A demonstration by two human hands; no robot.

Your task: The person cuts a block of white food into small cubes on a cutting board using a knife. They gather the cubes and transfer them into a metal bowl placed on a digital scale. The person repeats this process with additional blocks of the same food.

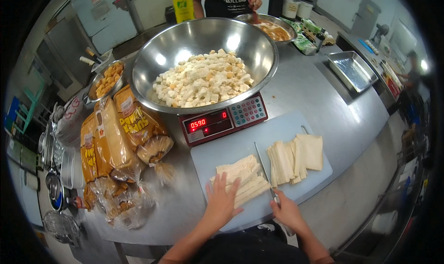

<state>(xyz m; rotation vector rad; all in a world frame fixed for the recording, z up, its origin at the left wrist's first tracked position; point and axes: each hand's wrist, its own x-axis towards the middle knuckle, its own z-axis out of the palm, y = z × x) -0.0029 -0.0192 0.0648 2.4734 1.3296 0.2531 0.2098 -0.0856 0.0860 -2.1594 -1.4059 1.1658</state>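
Note:
My right hand (285, 208) grips the handle of a knife (264, 163), its long blade pointing away from me across a white cutting board (239, 149). Flat against sliced bread (242, 172) rests my left hand (221, 196), fingers spread. These slices are cut into strips and lie left of the blade. To the blade's right, crustless bread slices (291, 158) lean over in an overlapping row. Beyond the board, a large steel bowl (204, 104) of bread cubes (208, 78) sits on a red digital scale (222, 120) with a lit display.
Bagged bread loaves (118, 135) lie on the left of the steel table (298, 80). Behind them is a bowl of round yellow-brown pieces (110, 79). Across the table, a person stirs a brown-and-white mixture (274, 30). A metal pan (352, 71) stands at right.

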